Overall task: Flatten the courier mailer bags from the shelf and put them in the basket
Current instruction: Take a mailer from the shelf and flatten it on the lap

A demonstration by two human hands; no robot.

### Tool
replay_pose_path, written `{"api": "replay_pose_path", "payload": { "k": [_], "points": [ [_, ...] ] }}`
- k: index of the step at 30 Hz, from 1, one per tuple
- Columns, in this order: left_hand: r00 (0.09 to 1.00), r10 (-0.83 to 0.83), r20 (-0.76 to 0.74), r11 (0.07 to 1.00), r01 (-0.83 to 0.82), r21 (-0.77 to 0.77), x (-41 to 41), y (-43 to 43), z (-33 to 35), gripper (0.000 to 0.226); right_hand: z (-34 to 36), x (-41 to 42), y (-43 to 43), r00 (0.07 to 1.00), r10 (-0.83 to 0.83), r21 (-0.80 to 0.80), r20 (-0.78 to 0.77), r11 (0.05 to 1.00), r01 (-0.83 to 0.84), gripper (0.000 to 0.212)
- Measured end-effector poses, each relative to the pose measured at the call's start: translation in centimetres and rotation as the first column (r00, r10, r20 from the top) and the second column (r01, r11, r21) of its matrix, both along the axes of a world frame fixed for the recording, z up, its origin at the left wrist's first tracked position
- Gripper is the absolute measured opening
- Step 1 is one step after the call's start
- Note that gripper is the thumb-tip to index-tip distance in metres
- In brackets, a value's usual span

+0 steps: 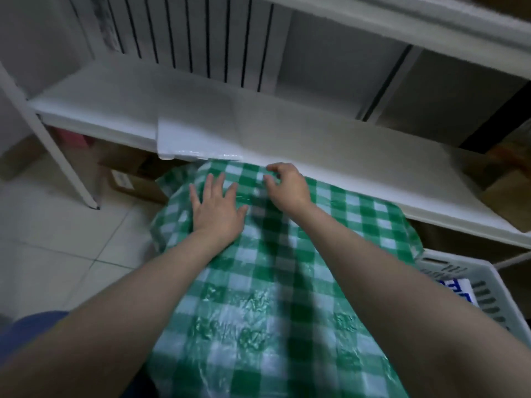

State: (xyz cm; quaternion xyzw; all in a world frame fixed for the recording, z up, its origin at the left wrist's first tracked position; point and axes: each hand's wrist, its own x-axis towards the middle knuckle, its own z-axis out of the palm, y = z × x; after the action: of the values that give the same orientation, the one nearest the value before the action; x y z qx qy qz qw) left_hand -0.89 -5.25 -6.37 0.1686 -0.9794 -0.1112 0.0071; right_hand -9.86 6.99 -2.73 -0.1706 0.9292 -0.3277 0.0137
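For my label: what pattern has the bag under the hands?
Green-and-white check bag, head view.

Crinkled green-checked mailer bag [275, 282] lies spread out; white basket [471, 280] beside it.

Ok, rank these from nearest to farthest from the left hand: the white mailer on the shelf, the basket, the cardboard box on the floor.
From the left hand:
1. White mailer, on the shelf just ahead.
2. Cardboard box, on the floor under the shelf, to the left.
3. Basket, far right, beyond the right arm.
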Motion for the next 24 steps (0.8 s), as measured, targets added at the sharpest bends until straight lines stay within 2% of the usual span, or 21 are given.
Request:
{"api": "replay_pose_path", "payload": {
  "k": [3,6,8,11,14,16,18,22,24],
  "points": [
    [1.000,0.006,0.013,1.000,-0.006,0.001,-0.4,-1.6,-1.6,0.060,0.2,-1.2,-5.1,0.985,0.173,0.079,-0.020,0.982,-0.171,0.036],
    [0.999,0.018,-0.037,1.000,-0.018,-0.001,-0.1,-2.0,-3.2,0.061,-0.6,-2.2,-9.6,0.942,0.333,0.156,0.031,0.930,-0.334,0.038],
    [0.997,0.014,-0.071,1.000,-0.015,-0.017,0.0,-1.8,-3.4,0.061,-1.3,-2.9,-11.8,0.912,0.407,0.301,0.048,0.865,-0.401,0.042],
    [0.994,0.022,-0.108,1.000,-0.023,-0.009,-0.2,-1.9,-3.6,0.062,-1.8,-4.0,-14.1,0.902,0.416,0.530,0.118,0.742,-0.411,0.047],
    [0.995,0.027,-0.100,1.000,-0.027,0.008,-0.2,-2.0,-3.8,0.062,-2.2,-5.0,-14.7,0.902,0.388,0.641,0.190,0.647,-0.414,0.051],
    [0.996,0.024,-0.091,1.000,-0.023,0.014,-0.1,-2.1,-3.8,0.061,-2.3,-5.2,-14.0,0.907,0.399,0.621,0.134,0.679,-0.391,0.053],
    [0.996,0.024,-0.087,1.000,-0.024,0.006,-0.1,-2.2,-3.7,0.060,-1.7,-5.0,-12.7,0.910,0.413,0.548,-0.026,0.767,-0.333,0.053],
    [0.999,-0.005,-0.053,1.000,0.005,0.011,0.0,-2.0,-3.4,0.061,1.5,-3.9,-8.0,0.870,0.305,0.241,-0.388,0.944,-0.224,0.046],
    [0.999,0.025,-0.026,1.000,-0.024,0.009,0.3,-3.0,-3.9,0.064,2.4,-3.4,-6.1,0.872,0.231,0.036,-0.432,0.970,-0.239,0.044]
  ]
}}
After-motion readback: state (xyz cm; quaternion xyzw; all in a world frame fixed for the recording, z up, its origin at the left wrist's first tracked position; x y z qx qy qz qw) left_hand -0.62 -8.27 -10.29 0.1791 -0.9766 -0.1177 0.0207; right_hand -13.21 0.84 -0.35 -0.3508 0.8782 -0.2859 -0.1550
